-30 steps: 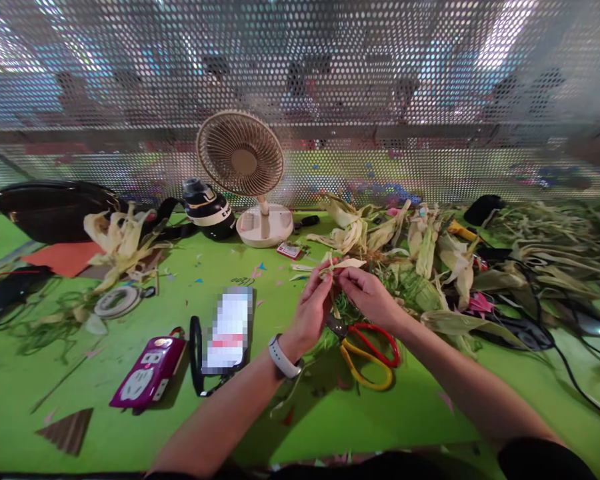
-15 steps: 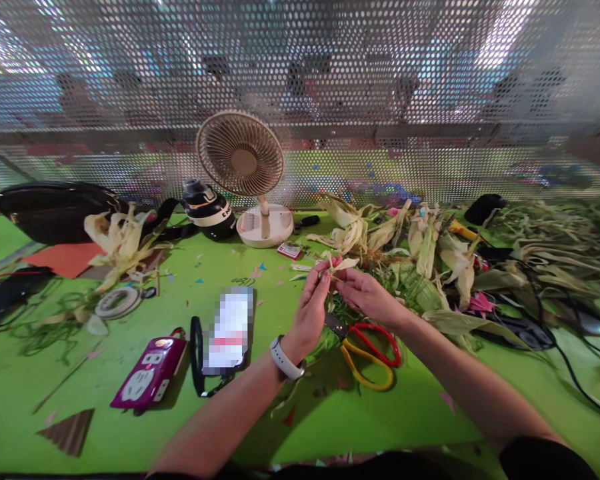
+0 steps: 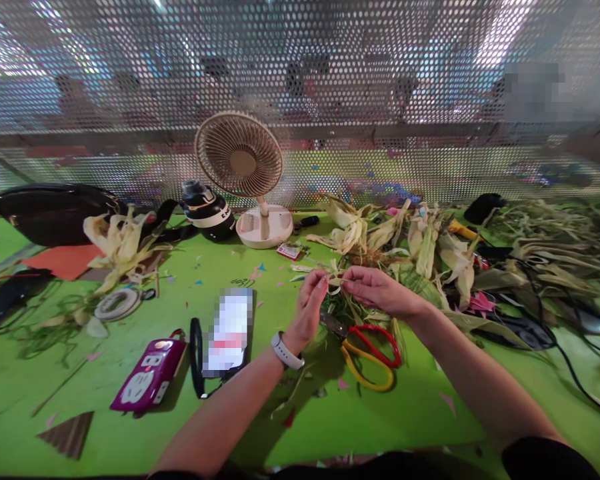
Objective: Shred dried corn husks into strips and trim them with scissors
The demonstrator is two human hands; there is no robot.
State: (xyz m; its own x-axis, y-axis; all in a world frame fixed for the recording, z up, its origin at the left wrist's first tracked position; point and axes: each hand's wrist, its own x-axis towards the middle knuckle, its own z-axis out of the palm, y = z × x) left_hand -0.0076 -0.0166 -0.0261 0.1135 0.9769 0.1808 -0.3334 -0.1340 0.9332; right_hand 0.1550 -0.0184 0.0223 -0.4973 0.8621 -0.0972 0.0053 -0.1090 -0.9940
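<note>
Between both hands is a small pale strip of corn husk, partly covered by fingers. My left hand, with a white watch on its wrist, pinches one side of it. The other side is pinched by my right hand, fingers closed. Just below the hands lie scissors with one red and one yellow handle, their blades toward my left hand. Behind and under the fingers spreads a heap of green husk shreds. Larger dried corn husks lie farther back.
A beige fan and a black bottle stand at the back before a perforated metal screen. Left lie a phone, a purple case, a tape roll and a black bag. Cables run along the right.
My hands have drawn slightly apart and lower, the right one shifting to the right. More of the husk strip shows between them. The scissors and other things have stayed put.
</note>
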